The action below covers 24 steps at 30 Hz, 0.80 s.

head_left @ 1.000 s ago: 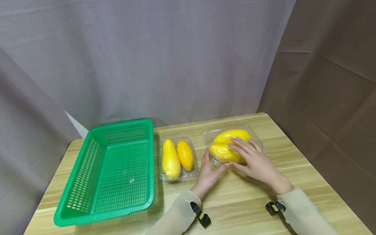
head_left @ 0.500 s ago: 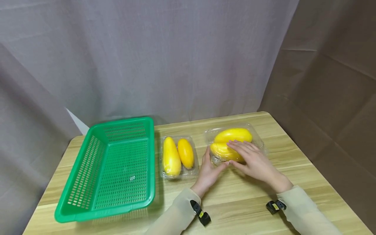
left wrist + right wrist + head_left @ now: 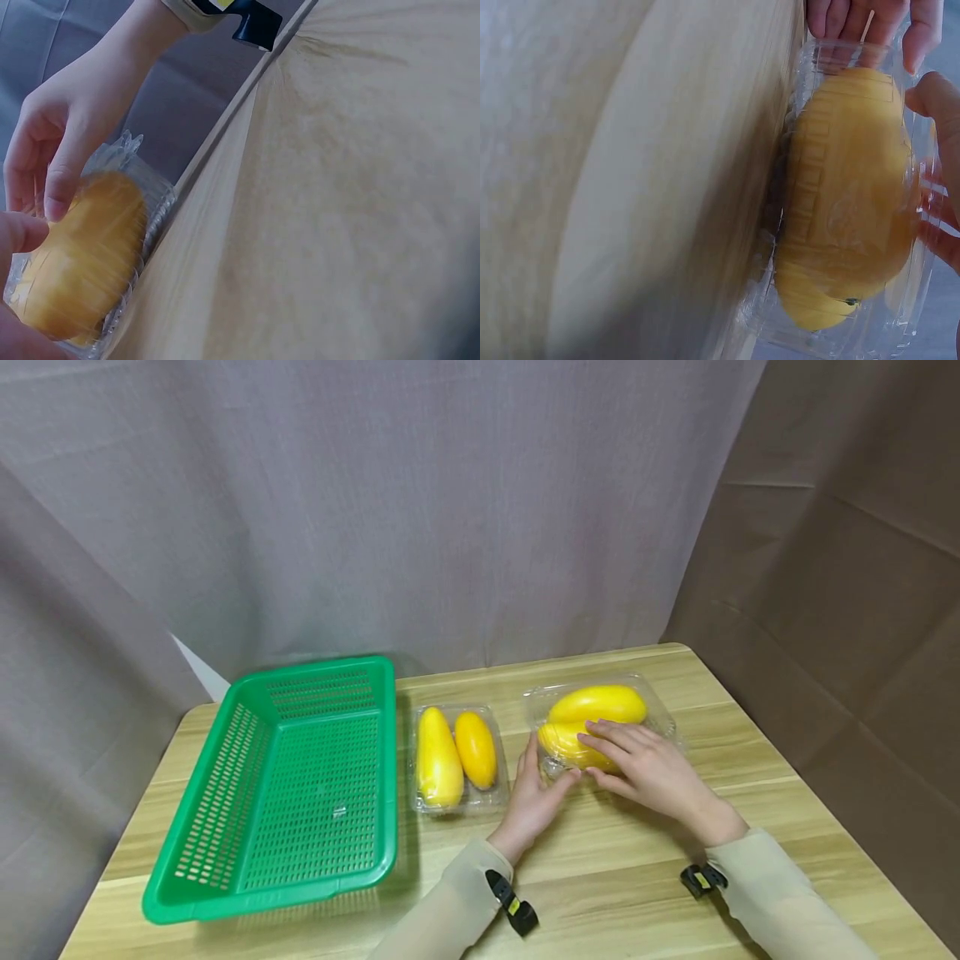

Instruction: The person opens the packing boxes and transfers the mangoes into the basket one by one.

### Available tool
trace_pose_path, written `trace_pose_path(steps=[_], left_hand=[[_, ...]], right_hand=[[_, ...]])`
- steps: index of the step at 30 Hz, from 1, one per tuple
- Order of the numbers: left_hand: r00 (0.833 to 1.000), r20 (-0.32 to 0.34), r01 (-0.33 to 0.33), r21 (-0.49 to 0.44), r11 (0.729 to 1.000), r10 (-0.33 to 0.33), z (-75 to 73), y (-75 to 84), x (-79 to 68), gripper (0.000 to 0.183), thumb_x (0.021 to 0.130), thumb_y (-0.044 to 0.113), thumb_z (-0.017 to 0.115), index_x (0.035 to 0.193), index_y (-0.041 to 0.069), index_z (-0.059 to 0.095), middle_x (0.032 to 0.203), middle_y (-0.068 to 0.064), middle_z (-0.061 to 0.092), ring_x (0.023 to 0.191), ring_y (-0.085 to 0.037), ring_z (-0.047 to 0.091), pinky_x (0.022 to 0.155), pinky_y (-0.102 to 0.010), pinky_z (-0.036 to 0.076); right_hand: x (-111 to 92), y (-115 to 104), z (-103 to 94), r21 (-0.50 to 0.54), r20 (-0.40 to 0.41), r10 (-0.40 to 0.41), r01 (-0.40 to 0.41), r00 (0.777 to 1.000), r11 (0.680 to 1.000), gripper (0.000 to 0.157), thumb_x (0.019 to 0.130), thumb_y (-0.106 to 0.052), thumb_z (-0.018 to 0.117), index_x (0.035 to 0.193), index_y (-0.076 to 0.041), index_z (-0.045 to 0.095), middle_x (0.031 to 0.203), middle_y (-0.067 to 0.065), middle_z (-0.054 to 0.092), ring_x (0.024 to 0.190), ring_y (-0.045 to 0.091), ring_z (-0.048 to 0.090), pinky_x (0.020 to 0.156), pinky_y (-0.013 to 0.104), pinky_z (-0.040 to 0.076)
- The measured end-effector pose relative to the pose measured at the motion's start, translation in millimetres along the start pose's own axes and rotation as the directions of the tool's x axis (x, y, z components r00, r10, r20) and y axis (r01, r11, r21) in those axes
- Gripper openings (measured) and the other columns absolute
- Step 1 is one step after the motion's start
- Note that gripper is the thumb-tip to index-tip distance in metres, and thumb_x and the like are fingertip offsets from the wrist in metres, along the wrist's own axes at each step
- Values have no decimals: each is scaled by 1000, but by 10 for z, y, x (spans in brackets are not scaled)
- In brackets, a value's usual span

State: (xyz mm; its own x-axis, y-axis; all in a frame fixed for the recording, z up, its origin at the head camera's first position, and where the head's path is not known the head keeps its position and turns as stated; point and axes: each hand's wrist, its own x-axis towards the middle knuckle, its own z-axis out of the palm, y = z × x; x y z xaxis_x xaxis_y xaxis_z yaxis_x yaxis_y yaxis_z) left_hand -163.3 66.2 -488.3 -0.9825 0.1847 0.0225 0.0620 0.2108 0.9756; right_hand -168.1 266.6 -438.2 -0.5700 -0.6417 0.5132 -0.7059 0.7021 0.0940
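On the right half of the table lies a clear plastic clamshell box [image 3: 658, 714] with two smooth yellow fruits inside, the far fruit [image 3: 598, 703] above the near fruit [image 3: 557, 742] in the head view. My left hand [image 3: 528, 802] holds its left end, fingers along the side and thumb at the near edge. My right hand [image 3: 652, 774] rests on the lid with fingers spread over the near fruit, thumb at the front edge close to the left thumb. The right wrist view shows the box [image 3: 840, 180] side-on, left fingertips at its end.
A second clear clamshell box [image 3: 475, 804] with two yellow fruits stands left of my left hand. Further left is a large green plastic basket [image 3: 386, 827] with perforated walls. Grey curtain [image 3: 450, 527] hangs behind the wooden table [image 3: 600, 893], brown cloth [image 3: 847, 610] at the right.
My right fingers have drawn back from the far fruit toward the near one, uncovering more of the lid. The left hand stays at the box's left end.
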Motion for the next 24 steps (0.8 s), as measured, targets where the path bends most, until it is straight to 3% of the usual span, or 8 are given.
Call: trace_pose_path(steps=[5, 16, 24], left_hand=[[1000, -3, 8, -9, 1000, -9, 11, -3, 1, 93, 79, 49, 65, 150, 20, 13, 150, -6, 23, 132, -26, 27, 103, -52, 25], [1000, 1, 0, -30, 1000, 0, 12, -14, -1, 92, 80, 47, 64, 150, 18, 12, 150, -6, 22, 133, -24, 26, 104, -49, 26], [1000, 5, -15, -10, 1000, 15, 13, -19, -4, 91, 81, 47, 63, 150, 18, 12, 151, -4, 20, 134, -23, 24, 104, -47, 25]], right_hand=[[11, 7, 22, -19, -45, -43, 42, 998, 999, 54, 78, -32, 70, 125, -7, 59, 124, 13, 57, 111, 31, 54, 90, 50, 43], [-4, 8, 75, -145, -76, -135, 123, 988, 982, 48, 91, -36, 53, 124, -1, 57, 123, 16, 57, 108, 33, 56, 89, 48, 44], [1, 20, 86, -148, -98, -149, 134, 984, 980, 48, 92, -36, 51, 124, -1, 57, 124, 16, 57, 108, 33, 56, 91, 47, 43]])
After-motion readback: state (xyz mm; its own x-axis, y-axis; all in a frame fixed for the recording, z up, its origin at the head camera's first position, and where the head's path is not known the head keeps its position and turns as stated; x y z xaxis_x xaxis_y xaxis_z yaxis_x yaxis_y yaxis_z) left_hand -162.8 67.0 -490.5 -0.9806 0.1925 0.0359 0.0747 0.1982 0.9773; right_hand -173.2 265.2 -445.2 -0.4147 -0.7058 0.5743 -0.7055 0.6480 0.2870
